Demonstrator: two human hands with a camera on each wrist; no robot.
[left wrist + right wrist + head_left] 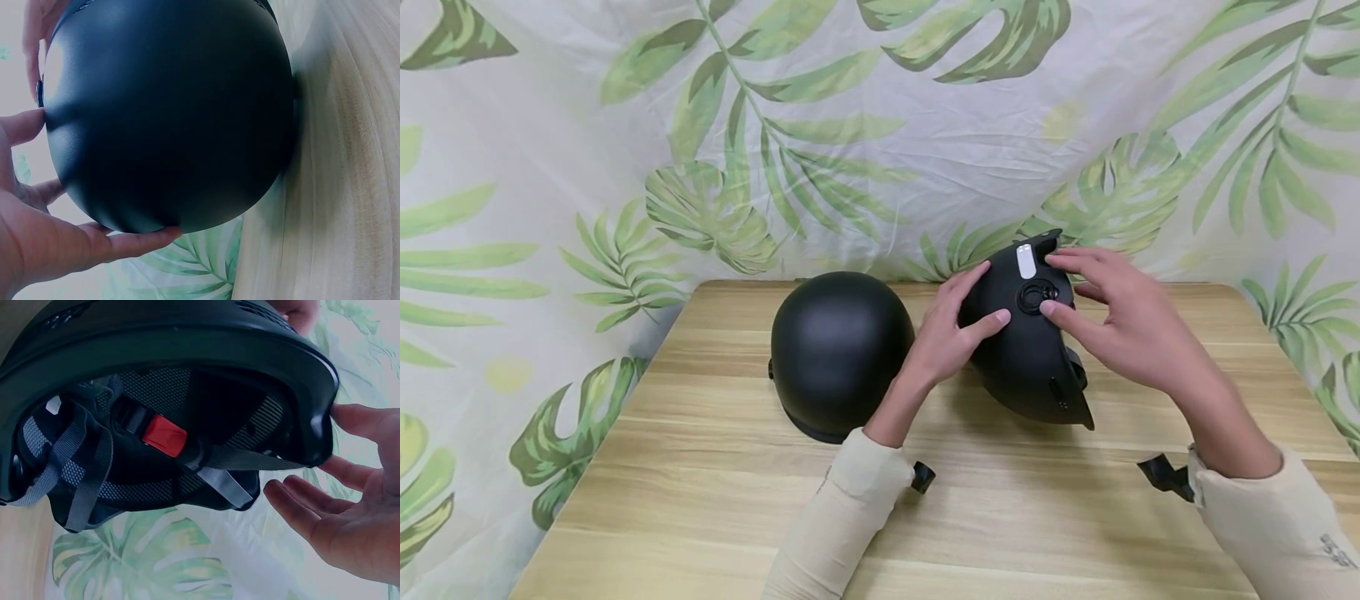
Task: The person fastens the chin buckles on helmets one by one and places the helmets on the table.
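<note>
A matte black helmet (1015,379) lies tipped on its side on the table, a white sticker (1026,261) and a round black fitting (1036,296) facing up. My left hand (951,333) holds it by the crown, thumb and fingers spread around the shell. At the rim, my right hand (1138,321) grips the helmet's edge, its thumb touching the fitting. The right wrist view looks into the hollow, with a red buckle (165,435), grey straps (94,475) and mesh padding. Left of my left hand stands a second black helmet (842,350), dome up.
Both helmets stand toward the back of the wood-grain table (700,500). A cloth with green leaves (820,133) hangs close behind it. Small black pieces show beside the left sleeve (842,517) and the right sleeve (1270,517).
</note>
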